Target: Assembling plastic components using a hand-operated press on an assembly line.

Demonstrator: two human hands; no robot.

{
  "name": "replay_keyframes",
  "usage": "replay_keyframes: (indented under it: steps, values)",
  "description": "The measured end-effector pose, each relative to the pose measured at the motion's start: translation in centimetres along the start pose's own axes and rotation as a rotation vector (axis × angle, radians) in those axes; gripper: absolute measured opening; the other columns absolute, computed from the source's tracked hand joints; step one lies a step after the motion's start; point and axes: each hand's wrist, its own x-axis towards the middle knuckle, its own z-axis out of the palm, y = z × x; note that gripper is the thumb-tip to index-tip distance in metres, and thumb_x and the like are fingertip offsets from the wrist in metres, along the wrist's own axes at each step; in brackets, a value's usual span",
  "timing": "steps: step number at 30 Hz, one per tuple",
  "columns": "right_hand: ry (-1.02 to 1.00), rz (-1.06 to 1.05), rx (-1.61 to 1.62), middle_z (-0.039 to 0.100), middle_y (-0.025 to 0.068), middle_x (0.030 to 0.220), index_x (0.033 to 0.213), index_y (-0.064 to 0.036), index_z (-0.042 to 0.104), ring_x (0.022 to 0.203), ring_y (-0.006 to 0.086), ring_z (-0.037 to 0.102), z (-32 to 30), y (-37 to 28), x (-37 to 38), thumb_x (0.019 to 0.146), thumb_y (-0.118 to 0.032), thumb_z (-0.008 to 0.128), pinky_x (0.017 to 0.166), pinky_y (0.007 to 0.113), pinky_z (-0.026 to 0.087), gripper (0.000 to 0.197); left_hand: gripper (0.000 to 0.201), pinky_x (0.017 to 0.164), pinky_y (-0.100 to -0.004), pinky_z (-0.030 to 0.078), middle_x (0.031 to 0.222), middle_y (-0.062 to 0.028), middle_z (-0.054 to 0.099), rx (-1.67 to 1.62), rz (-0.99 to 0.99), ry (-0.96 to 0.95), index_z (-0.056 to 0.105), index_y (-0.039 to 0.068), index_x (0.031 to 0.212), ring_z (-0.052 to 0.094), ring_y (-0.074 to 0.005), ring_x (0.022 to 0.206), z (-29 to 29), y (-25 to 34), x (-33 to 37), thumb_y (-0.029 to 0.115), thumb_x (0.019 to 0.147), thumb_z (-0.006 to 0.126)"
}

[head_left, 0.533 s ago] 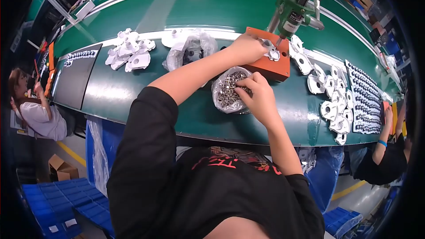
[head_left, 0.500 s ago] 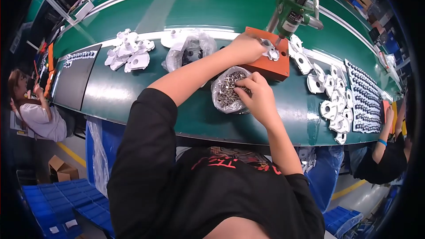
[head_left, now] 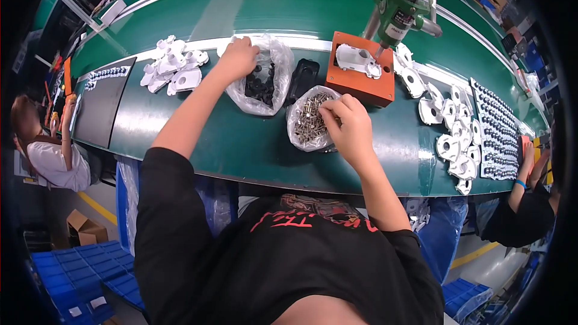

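My left hand (head_left: 240,59) reaches over the far left rim of a clear plastic bag (head_left: 278,78) that holds small black parts (head_left: 260,87). Its fingers curl over a white plastic housing (head_left: 223,45), mostly covered by the hand. Closed in a pinch, my right hand (head_left: 350,121) is at the right side of a bag of small metal screws or pins (head_left: 310,123); what sits between its fingertips is too small to make out. On the orange fixture block (head_left: 364,91) lies another white housing (head_left: 355,59), below the press tool's tip, with neither hand touching it.
The green press (head_left: 397,15) stands behind the block. A black tray (head_left: 304,78) lies between the bags. White housings are piled left (head_left: 174,66) and right (head_left: 460,138). At far right stands a panel of dark-centred parts (head_left: 497,132). Co-workers sit at both ends.
My left hand has moved from the orange block leftward to the white housing beside the black-parts bag. The housing on the block is now uncovered. My right hand stays at the screw bag.
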Motion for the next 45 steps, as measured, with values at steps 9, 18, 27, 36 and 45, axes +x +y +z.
replay_keyframes:
  steps: [9,18,27,36,45]
  values:
    - [0.106,0.326,0.554,0.061,0.01,0.089,0.097,0.0013,0.051,0.073,0.0136,0.059,-1.2,1.7,0.1,0.093,-0.007,0.046,0.068,0.025,0.047,0.01,0.018,0.08,-0.0414,0.042,0.101,-0.0122,0.052,0.038,0.068,0.202,0.06,0.005,0.088,0.051,-0.0297,0.096,2.7,1.1,-1.3,0.012,0.071,0.064]
    - [0.206,0.637,1.33,0.059,0.0131,0.08,0.097,-0.0037,0.048,0.062,0.0163,0.059,-5.4,6.2,-2.3,0.096,-0.013,0.042,0.053,0.026,0.045,0.011,0.015,0.065,-0.0291,0.047,0.097,-0.0135,0.06,-0.752,-0.141,0.22,0.053,-0.001,0.084,0.06,-0.0187,0.075,-2.0,2.9,-0.7,0.01,0.075,0.058]
    - [0.228,0.655,1.507,0.058,0.0111,0.091,0.099,-0.0017,0.052,0.071,0.0154,0.054,-5.6,8.1,-3.5,0.09,-0.009,0.05,0.066,0.026,0.044,0.012,0.017,0.064,-0.0232,0.047,0.086,-0.0072,0.062,-1.372,-0.152,0.166,0.053,0.0,0.094,0.058,-0.0129,0.068,-3.5,6.8,3.0,0.006,0.081,0.062]
    - [0.228,0.719,1.374,0.059,0.0105,0.088,0.092,0.0002,0.057,0.071,0.0158,0.055,-6.7,8.8,-4.1,0.084,-0.001,0.056,0.064,0.025,0.045,0.008,0.016,0.072,-0.0251,0.051,0.088,-0.0108,0.063,-1.379,-0.017,0.025,0.053,-0.004,0.093,0.064,-0.0155,0.08,-5.2,13.9,9.0,0.008,0.085,0.06]
    - [0.266,0.669,1.35,0.058,0.0107,0.085,0.094,-0.0013,0.053,0.07,0.0155,0.055,-8.0,9.0,-4.2,0.081,0.003,0.058,0.062,0.026,0.045,0.015,0.016,0.064,-0.0264,0.046,0.075,-0.0015,0.062,-0.868,0.322,-0.356,0.065,0.006,0.086,0.056,-0.011,0.067,-5.2,17.7,17.1,0.018,0.076,0.067]
